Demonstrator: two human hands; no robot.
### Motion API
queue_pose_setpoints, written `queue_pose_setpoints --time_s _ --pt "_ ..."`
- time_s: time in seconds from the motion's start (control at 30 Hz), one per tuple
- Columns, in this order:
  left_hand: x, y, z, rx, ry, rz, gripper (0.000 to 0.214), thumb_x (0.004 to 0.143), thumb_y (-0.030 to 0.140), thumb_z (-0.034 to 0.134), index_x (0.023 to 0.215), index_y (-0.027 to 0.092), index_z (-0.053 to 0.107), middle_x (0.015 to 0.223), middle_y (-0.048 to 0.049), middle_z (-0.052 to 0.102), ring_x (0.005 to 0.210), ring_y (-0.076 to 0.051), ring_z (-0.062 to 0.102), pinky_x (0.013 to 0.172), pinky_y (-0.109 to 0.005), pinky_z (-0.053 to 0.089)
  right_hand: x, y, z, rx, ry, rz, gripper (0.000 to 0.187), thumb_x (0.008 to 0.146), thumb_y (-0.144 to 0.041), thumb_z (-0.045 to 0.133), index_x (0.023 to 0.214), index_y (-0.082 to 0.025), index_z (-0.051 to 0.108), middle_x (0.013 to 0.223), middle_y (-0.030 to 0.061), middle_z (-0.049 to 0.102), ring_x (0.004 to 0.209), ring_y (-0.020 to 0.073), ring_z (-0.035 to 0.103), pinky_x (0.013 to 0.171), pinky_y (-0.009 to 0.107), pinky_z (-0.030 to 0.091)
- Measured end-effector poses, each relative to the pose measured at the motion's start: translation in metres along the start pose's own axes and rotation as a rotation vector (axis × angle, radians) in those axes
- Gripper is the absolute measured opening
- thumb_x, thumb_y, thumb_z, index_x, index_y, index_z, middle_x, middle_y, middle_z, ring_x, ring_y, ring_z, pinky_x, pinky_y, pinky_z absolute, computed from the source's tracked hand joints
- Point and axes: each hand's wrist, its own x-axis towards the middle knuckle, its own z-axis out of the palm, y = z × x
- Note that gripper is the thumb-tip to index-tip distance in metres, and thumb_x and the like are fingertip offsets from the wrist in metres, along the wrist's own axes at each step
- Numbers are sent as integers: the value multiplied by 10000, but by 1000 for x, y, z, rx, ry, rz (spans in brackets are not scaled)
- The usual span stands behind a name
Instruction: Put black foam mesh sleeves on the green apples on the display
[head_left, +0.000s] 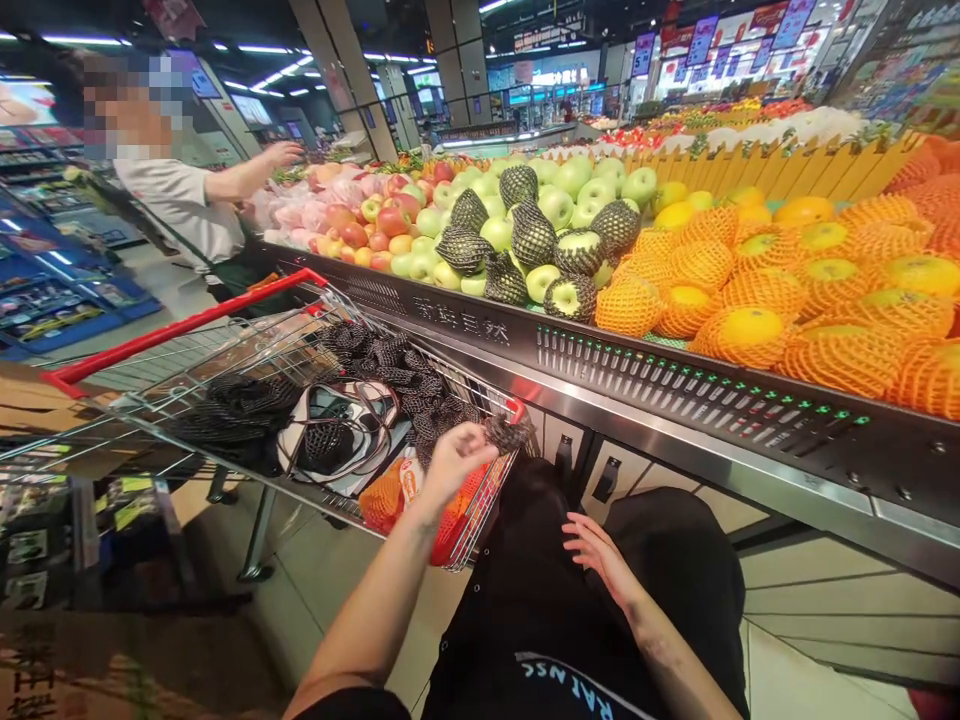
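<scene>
My left hand (459, 462) is over the near end of the shopping cart, its fingers pinched on a black foam fruit net (511, 433). More black foam nets (394, 365) are heaped inside the cart, close to that hand. Below my wrist, orange foam nets (382, 497) lie in the cart's near corner. My right hand (600, 555) is in front of my dark apron, fingers spread and nothing in it. On the display, several green apples (556, 207) sit bare, while others wear black nets (533, 235).
A metal shopping cart (187, 330) with a red handle stands along the fruit display (450, 310). Orange fruits in orange nets (750, 335) fill the right side, red apples (394, 222) the left. Another person (180, 205) stands beyond the cart, one arm reaching over the fruit.
</scene>
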Motion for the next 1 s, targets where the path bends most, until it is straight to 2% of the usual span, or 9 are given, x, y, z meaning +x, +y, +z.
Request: queue_pose_setpoints --time_s 0.07,0.13,0.27,0.4,0.53,0.73,0.8,0.9,1.0 --pt "-25 -26 44 -250 -100 -209 450 568 394 882 797 218 537 704 64 523 587 -63 511 591 -187 435 -3 -5 4 108 -120 -2 571 774 -641 631 1163 -224 658 1183 100 695 965 240 670 786 339 490" --pt "-46 -53 82 -324 -190 -342 495 571 455 870 794 216 499 736 52 537 604 -71 530 597 -197 450 -6 -8 5 261 -228 8 675 767 -729 559 1129 -169 668 1156 152 702 1007 285 670 796 377 498" --pt "-66 -89 121 -318 -266 -464 527 563 473 866 784 211 467 788 37 558 645 -95 564 633 -233 478 -9 -5 -1 419 -147 -55 556 760 -654 624 1069 -195 675 1079 117 738 1014 289 668 845 440 510" --pt "-55 -104 122 -298 -185 -472 425 610 320 859 843 216 519 802 63 541 668 -64 533 639 -176 420 -11 -1 -8 504 -10 -182 329 693 -342 784 993 -245 685 1085 47 748 1087 269 640 955 445 491" --pt "-44 -106 115 -318 -178 -541 391 651 265 824 946 230 571 851 47 608 732 -75 578 651 -165 421 -13 -4 -13 590 58 -259 248 727 -351 775 942 -271 681 1077 7 751 1121 231 631 1029 410 462" --pt "-52 -103 115 -307 -399 -837 335 754 457 730 886 157 663 710 -18 666 530 -106 583 486 -207 409 -12 -8 -17 643 92 -234 182 804 -398 704 940 -278 684 997 -18 765 1082 192 648 1020 341 473" --pt "-54 -101 116 -301 -482 -886 334 725 424 770 842 123 685 700 -52 684 529 -123 600 491 -223 432 -12 -8 -18 630 90 -210 175 811 -406 690 920 -269 686 978 -4 763 1063 208 654 1006 362 481" --pt "-52 -96 117 -336 -503 -816 321 684 348 814 892 136 691 869 -78 724 714 -137 665 636 -214 501 -14 -8 -19 591 79 -170 235 834 -459 640 941 -256 689 1021 25 752 1081 238 641 989 403 484" --pt "-48 -96 120 -345 -465 -684 338 744 474 747 908 191 662 961 -46 715 795 -113 662 721 -200 503 -21 -5 -17 513 33 -103 356 816 -532 631 969 -218 699 990 69 746 992 272 660 904 448 506"
